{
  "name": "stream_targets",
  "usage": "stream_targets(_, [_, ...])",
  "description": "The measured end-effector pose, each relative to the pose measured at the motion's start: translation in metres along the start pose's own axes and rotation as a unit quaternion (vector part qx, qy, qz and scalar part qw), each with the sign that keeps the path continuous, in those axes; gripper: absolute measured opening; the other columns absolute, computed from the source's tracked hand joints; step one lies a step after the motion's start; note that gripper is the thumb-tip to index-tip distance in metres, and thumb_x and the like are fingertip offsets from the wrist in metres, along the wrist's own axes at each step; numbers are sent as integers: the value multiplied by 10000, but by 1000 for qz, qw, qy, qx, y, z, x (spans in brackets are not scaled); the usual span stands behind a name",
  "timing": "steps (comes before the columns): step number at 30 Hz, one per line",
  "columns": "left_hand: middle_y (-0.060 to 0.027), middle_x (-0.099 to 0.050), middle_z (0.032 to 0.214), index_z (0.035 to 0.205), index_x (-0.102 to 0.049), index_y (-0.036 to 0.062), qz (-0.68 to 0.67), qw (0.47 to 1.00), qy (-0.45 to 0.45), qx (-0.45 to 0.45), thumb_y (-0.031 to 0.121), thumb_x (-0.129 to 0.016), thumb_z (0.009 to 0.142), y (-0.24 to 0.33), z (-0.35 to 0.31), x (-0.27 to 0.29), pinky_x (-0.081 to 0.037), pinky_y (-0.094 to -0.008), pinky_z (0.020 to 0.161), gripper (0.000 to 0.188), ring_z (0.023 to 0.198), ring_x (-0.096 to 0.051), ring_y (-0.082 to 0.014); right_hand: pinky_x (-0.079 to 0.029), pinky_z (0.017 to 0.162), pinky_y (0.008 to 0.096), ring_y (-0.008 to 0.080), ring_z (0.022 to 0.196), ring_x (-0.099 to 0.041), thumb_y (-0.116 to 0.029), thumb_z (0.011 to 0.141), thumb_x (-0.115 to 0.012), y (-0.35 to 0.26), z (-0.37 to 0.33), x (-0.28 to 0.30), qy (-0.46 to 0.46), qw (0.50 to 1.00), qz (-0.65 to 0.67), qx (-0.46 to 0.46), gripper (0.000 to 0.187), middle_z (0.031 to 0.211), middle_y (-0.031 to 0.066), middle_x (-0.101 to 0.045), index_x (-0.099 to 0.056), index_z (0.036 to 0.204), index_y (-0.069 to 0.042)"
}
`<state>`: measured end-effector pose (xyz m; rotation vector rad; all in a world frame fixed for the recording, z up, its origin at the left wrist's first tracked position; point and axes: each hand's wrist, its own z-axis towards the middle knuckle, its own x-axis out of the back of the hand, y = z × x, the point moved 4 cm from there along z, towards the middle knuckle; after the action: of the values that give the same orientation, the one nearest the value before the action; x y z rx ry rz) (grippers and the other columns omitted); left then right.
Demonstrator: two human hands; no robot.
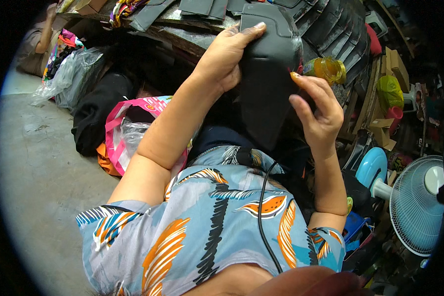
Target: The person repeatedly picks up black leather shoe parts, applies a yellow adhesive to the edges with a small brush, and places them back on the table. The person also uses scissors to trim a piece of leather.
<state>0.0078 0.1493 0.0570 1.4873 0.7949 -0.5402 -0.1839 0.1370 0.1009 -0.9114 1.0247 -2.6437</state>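
Observation:
My left hand (229, 54) grips the left edge of a black, leather-like panel (269, 79) with a stitched or ridged line near its top, thumb lying across its face. The panel hangs upright and tapers toward my lap. To its right is my right hand (318, 106), thumb and fingers apart and nothing visible between them. Its foremost fingertip looks yellowish and is close to the panel's right edge; whether it touches cannot be told. Just beyond that hand, a glass jar (333, 70) with yellow contents lies tilted.
Overlapping black pieces (330, 34) cover the bench at the far right, and flat dark pieces (202, 7) lie at its far edge. A pink-edged bag (114, 123) stands left of my lap. A fan (417, 204) stands at right. Another person's arm (45, 34) shows far left.

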Motion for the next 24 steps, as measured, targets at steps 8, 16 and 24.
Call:
stream_targets(8, [-85,-645,1025,1176,-511,9,144,985,-55,-79,197,-723,852,1,-24,-23,-547,-267,769,430,892,-641,-130,-475,833,265,163,916,-608,-106,860,-679,18,7,4,51,990,72,-114,324,1038,106,-647,-647,1163,5])
stream_targets(16, [-82,-658,994,1151,-529,9,126,985,-76,-90,186,-708,864,10,-20,-17,-561,-244,722,382,824,-666,-125,-445,679,329,202,726,-521,-638,850,-479,-2,20,15,-20,947,-265,178,640,924,78,-576,-683,1156,-115])
stream_targets(24, [-85,-667,962,1119,-543,17,109,988,-87,-69,211,-698,873,7,-21,-19,-578,-238,683,350,781,-679,-126,-448,609,288,152,670,-515,-690,866,-377,5,37,25,30,930,-305,204,645,972,45,-572,-694,1156,-208])
